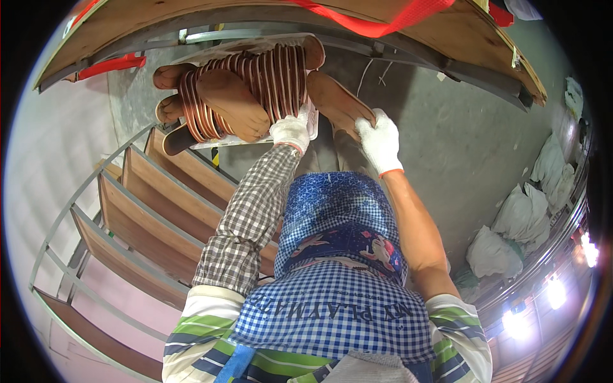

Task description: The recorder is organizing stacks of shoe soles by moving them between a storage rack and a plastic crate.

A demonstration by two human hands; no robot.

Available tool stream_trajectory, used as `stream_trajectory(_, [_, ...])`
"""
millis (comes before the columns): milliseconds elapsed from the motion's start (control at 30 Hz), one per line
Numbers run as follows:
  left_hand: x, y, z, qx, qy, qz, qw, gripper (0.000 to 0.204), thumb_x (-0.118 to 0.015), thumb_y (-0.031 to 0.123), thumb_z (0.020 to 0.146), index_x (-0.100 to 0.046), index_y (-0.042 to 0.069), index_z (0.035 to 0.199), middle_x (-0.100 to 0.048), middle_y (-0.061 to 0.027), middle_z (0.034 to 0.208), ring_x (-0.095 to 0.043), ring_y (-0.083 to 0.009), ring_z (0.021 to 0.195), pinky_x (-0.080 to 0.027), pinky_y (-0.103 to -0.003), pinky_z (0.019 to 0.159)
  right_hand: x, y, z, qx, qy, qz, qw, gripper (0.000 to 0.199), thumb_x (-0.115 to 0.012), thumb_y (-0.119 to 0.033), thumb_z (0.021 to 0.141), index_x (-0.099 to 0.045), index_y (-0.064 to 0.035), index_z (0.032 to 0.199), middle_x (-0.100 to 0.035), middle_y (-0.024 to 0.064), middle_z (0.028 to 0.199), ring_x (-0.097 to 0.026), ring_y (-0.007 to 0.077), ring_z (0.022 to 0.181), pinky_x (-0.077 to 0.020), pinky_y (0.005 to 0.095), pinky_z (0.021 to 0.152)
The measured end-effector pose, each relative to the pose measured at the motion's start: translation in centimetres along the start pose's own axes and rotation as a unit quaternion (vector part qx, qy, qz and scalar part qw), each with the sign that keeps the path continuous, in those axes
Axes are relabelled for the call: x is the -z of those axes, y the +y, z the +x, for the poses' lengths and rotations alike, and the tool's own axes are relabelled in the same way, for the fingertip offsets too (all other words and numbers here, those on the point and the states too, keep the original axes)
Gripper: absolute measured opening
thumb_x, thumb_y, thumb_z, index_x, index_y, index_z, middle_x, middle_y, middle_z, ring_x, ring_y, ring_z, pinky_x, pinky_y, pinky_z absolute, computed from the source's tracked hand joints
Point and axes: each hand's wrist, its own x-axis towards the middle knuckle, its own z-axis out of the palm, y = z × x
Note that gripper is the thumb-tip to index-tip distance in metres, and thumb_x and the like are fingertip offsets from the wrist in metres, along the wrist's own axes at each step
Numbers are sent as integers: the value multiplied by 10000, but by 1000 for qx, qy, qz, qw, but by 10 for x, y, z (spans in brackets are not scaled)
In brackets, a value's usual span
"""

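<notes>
My right hand [380, 138], in a white knit glove with an orange cuff, grips the near end of a brown shoe sole [337, 99]. The sole slants up to the left, toward the right end of a white crate [314, 122]. Many brown soles [274, 80] stand packed on edge in the crate, and one loose sole [233, 105] lies flat across them. My left hand [291, 131], gloved too, is at the crate's near right corner. Its fingers curl against the soles' near ends; what they grip is hidden.
A metal rack with slanted wooden shelves [159, 220] stands to the left. Across the far side runs a wooden board [236, 19] on a metal frame, with a red strap [383, 25] hanging over it. White bags [520, 214] lie on the grey floor [460, 147] at right.
</notes>
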Motion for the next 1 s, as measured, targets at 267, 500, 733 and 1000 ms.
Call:
stream_trajectory(267, [2, 1, -1, 10, -18, -1, 1000, 672, -448, 221, 998, -237, 349, 1623, -647, -214, 1279, -657, -390, 1162, -519, -512, 970, 2, -3, 1, 52, 16, -40, 998, 315, -614, -292, 855, -655, 8, 941, -679, 292, 871, -666, 465, 865, -525, 522, 788])
stream_trajectory(500, [6, 7, -2, 13, -33, -33, 999, 649, -423, 250, 1021, -214, 325, 1630, -636, -224, 1300, -649, -405, 1174, -506, -512, 991, -20, -40, 1, 126, -69, -55, 988, 332, -594, -316, 861, -639, 1, 952, -663, 299, 904, -653, 477, 883, -522, 516, 783])
stream_trajectory(733, [-1, 3, -1, 8, -37, -27, 999, 645, -412, 278, 1036, -181, 301, 1638, -635, -224, 1303, -650, -405, 1168, -503, -506, 993, -43, -33, 9, 88, -14, -92, 992, 267, -629, -281, 841, -617, -15, 863, -676, 237, 803, -684, 439, 781, -561, 507, 734])
stream_trajectory(1000, [-28, -9, 14, 12, 42, -151, 988, 397, -576, 446, 956, -735, 184, 1209, -706, -162, 1227, -682, -369, 1152, -535, -523, 930, -107, -99, 16, 147, -98, -183, 967, 203, -643, -171, 818, -670, 23, 872, -724, 204, 787, -752, 349, 733, -604, 428, 647])
